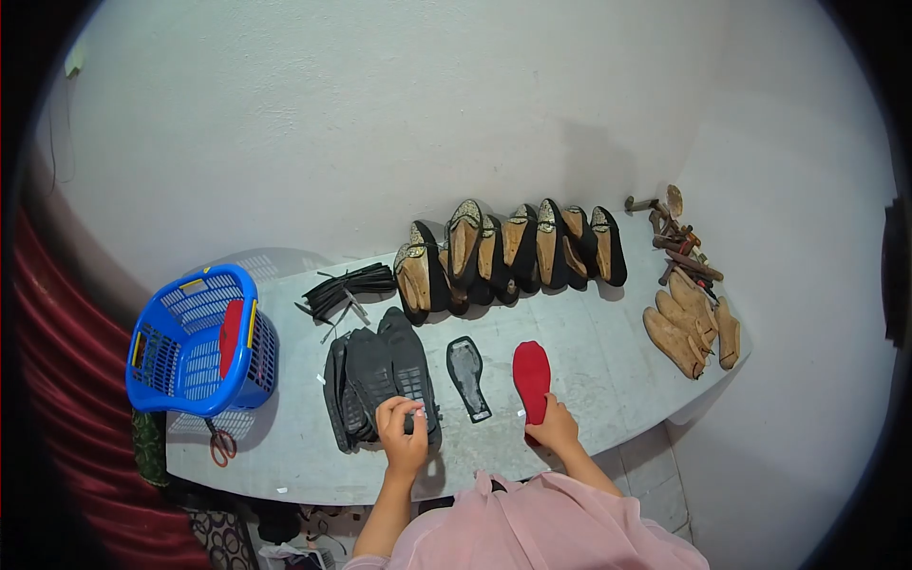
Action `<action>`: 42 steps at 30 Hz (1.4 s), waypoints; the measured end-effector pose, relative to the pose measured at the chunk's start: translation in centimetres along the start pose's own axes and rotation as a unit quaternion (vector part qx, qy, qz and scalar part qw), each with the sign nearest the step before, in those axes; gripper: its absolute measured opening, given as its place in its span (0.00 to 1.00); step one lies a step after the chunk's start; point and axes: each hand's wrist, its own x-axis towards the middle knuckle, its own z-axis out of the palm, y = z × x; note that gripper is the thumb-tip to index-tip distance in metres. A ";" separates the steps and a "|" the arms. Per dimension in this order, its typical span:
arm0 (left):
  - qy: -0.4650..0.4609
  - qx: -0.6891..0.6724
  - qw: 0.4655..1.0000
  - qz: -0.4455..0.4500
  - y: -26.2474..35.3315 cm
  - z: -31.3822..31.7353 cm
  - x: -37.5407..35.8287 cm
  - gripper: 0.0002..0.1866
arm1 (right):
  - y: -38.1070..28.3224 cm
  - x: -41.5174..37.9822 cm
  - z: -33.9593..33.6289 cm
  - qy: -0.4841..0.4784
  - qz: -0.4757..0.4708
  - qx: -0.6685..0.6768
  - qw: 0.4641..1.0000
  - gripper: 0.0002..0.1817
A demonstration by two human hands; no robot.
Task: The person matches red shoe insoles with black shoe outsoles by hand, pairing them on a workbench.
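Note:
My right hand (559,429) grips the heel end of a red insole (532,370), holding it over the table. A small white tag (521,414) shows at the insole's left edge. My left hand (403,432) is closed, thumb and fingers pinched together near the lower end of a pile of black shoe soles (369,366). A tiny pale bit shows at its fingertips, too small to name. Between the pile and the red insole lies a single black sole (465,370) with a greyish, shiny middle.
A blue basket (249,375) at left holds a red piece (231,337); scissors (221,445) lie beside it. Black strips (350,288) and several black shoes on lasts (518,249) line the back. Wooden lasts (679,323) and hand tools (692,256) sit at right.

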 end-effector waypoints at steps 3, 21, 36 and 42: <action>0.005 0.016 1.000 0.008 0.6 0.4 -0.4 0.04 | 0.0 0.6 -2.1 -0.008 0.008 0.018 1.000 0.43; -0.385 -0.291 0.809 -0.337 0.9 12.0 -4.8 0.28 | 3.0 0.7 -2.0 -0.119 -0.104 0.517 0.841 0.43; 0.025 -0.257 0.912 -0.317 -3.9 2.0 -3.1 0.37 | -6.5 -2.7 1.1 -0.235 -0.365 0.269 0.860 0.24; 0.091 -0.118 0.950 -0.274 -6.1 -7.7 -2.5 0.37 | -5.8 1.8 6.4 -0.161 -0.260 0.207 0.929 0.21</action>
